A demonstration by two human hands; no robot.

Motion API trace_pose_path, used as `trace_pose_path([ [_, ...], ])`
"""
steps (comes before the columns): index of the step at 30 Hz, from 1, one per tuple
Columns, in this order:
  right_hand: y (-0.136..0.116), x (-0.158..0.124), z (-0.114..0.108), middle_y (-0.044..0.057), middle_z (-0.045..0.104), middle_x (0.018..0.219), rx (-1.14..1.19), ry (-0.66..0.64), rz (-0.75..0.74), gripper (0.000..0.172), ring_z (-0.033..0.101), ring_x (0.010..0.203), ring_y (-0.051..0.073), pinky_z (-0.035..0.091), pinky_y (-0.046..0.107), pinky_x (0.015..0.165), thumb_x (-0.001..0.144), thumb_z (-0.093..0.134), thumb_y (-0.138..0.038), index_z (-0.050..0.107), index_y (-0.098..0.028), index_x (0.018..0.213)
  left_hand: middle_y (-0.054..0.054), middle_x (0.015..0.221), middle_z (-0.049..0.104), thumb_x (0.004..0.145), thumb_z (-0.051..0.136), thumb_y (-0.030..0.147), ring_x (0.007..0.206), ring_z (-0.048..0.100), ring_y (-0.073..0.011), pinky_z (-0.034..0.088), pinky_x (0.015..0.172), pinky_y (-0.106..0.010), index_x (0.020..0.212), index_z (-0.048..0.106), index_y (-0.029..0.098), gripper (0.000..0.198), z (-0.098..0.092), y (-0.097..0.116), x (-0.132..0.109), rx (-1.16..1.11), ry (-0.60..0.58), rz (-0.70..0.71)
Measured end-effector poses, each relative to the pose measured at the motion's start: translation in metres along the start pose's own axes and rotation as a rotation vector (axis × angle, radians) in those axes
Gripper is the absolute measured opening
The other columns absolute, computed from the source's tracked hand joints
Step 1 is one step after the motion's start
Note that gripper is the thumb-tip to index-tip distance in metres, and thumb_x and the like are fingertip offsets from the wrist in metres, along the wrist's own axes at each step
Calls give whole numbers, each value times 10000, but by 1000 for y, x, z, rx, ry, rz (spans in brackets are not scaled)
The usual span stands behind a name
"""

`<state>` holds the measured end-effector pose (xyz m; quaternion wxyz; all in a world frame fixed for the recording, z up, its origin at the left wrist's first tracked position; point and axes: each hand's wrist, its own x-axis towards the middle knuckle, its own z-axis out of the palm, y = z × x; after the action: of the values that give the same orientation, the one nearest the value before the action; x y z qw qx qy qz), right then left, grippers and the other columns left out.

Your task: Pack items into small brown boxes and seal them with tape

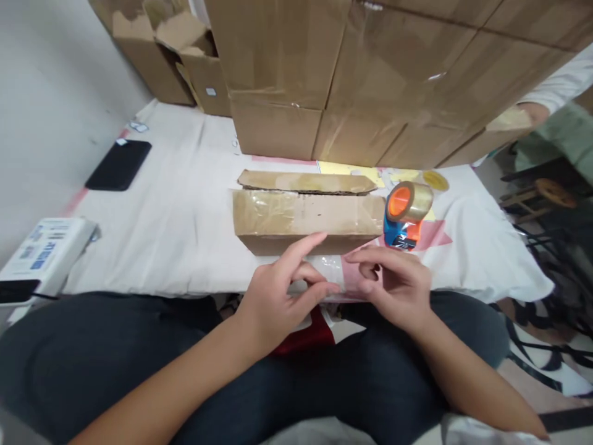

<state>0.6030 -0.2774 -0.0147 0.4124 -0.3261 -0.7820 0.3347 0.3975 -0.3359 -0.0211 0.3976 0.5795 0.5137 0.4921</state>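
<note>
My left hand [282, 287] reaches in at the near edge of the table, index finger stretched toward the front of a narrow cardboard box [319, 213] and thumb apart from it. Beside the thumb shows a shiny clear strip, like tape [330, 266]; whether the hand touches it I cannot tell. My right hand [396, 284] hovers right of the strip, thumb and index finger apart, the other fingers curled, with nothing visible in it. The box has tape over its top and a raised flap [306, 181] along its far side. Right of it stands an orange and blue tape dispenser [404, 216] with a tape roll.
Stacked cardboard boxes [278, 130] wall off the back of the cloth-covered table [185, 210]. Open cartons [204, 77] stand behind left. A black phone-like slab [119, 165] and a white printed box [49, 250] lie left. Another person's hand [535, 113] is at far right.
</note>
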Motion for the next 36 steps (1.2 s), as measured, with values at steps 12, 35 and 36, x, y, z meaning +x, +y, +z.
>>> trace_pose_path([
  [12,32,-1,-11,-8,622,616,104,229,209,197,530,531,113,424,231,505,870,726,-343,722,-200,734,42,694,735,893,675,399,547,670,-174,487,592,-260,1599,205,207,870,27,-24,-2,281,-270,17],
  [35,18,-4,-23,8,649,638,0,167,145,196,547,537,122,434,235,475,866,746,-355,718,-210,738,-186,993,774,846,684,398,919,734,-366,542,752,-407,1070,768,124,363,67,-80,-45,951,-1121,-152],
  [36,19,-4,-23,5,643,635,8,165,147,187,545,537,120,434,233,478,866,749,-348,719,-209,744,-178,994,775,850,681,397,921,735,-359,544,757,-403,1069,768,131,356,67,-80,-45,952,-1125,-149],
])
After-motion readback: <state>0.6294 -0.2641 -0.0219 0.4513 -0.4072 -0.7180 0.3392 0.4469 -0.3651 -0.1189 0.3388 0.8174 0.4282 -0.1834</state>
